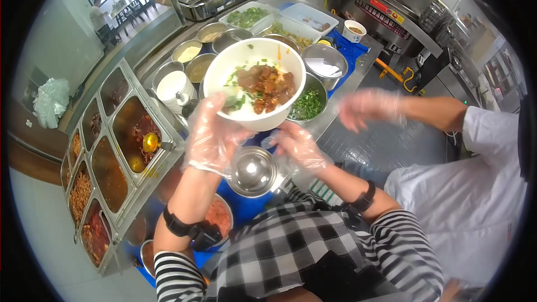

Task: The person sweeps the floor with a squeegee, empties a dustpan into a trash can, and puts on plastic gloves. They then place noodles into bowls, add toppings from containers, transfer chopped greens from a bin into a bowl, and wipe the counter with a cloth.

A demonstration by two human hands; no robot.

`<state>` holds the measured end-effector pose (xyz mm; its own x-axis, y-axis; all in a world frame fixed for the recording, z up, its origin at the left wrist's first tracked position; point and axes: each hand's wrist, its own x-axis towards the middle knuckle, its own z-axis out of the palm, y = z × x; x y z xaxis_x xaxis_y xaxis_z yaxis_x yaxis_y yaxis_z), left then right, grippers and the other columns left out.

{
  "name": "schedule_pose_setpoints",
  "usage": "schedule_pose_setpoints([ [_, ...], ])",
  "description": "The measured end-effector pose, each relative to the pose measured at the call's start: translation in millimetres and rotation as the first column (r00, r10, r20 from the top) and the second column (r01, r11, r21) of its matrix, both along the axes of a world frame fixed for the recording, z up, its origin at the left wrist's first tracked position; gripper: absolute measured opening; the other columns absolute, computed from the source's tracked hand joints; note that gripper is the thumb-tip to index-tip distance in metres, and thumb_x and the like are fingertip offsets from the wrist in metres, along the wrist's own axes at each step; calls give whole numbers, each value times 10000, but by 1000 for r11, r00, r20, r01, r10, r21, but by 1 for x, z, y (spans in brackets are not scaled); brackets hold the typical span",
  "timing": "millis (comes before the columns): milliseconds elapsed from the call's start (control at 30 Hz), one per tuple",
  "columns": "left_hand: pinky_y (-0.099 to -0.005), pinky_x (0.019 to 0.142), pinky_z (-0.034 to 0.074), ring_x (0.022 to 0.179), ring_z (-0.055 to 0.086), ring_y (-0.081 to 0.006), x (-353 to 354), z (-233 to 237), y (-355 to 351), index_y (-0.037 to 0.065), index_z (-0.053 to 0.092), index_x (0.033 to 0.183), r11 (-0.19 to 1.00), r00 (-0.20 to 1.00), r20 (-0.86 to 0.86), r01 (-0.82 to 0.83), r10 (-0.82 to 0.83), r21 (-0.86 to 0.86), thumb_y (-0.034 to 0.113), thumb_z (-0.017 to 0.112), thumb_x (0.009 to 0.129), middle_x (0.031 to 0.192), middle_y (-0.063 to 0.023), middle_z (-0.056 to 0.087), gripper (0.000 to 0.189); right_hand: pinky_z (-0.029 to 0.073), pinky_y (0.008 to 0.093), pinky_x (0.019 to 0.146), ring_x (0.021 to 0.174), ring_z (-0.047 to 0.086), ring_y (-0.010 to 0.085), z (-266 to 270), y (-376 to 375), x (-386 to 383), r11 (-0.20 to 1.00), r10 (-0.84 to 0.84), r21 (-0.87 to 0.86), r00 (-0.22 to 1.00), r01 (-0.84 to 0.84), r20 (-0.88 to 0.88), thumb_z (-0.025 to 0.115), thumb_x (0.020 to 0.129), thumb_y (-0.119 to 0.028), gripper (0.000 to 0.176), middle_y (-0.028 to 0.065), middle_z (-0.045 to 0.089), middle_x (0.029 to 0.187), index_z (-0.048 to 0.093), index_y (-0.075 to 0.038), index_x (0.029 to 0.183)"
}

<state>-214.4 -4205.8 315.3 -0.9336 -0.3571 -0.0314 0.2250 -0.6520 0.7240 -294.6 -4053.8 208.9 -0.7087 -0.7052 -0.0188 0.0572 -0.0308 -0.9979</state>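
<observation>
My left hand (212,137), in a clear plastic glove, grips a white bowl (215,70) by its left side, thumb up at the rim. Chunks of brown sauced meat (265,86) and chopped green onion lie inside the bowl, which is tilted toward me. Also gloved, my right hand (302,148) has its fingers curled at the bowl's lower right underside. Below the bowl sits a shiny steel bowl (253,171). A steel bowl of chopped green onion (307,103) is just beyond my right hand, partly hidden by the white bowl.
From the right, a co-worker's gloved hand (366,109) reaches near the white bowl. Sauces and toppings fill a slanted rack of steel pans (162,159) at left, with a ladle (151,142) in one. Stacked white bowls (170,86), plastic tubs (319,17) and a paper cup (354,31) stand behind.
</observation>
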Motion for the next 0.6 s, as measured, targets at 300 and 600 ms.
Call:
schedule_pose_setpoints([
  [300, -392, 695, 543, 957, 574, -262, -32, -19, 27, 10, 406, 1179, 998, 986, 159, 51, -54, 23, 309, 583, 795, 1102, -145, 518, 518, 425, 218, 526, 591, 529, 90, -47, 33, -7, 981, -121, 175, 967, 82, 224, 522, 830, -215, 313, 60, 596, 771, 562, -9, 1063],
  [600, -362, 774, 475, 995, 526, -225, -45, -29, 44, 54, 428, 1180, 873, 886, 179, 457, -429, -168, 285, 573, 838, 1109, -136, 498, 437, 466, 251, 614, 695, 568, 130, -65, 36, -19, 958, -160, 282, 920, 57, 358, 546, 835, -227, 374, 63, 599, 870, 489, -29, 1147],
])
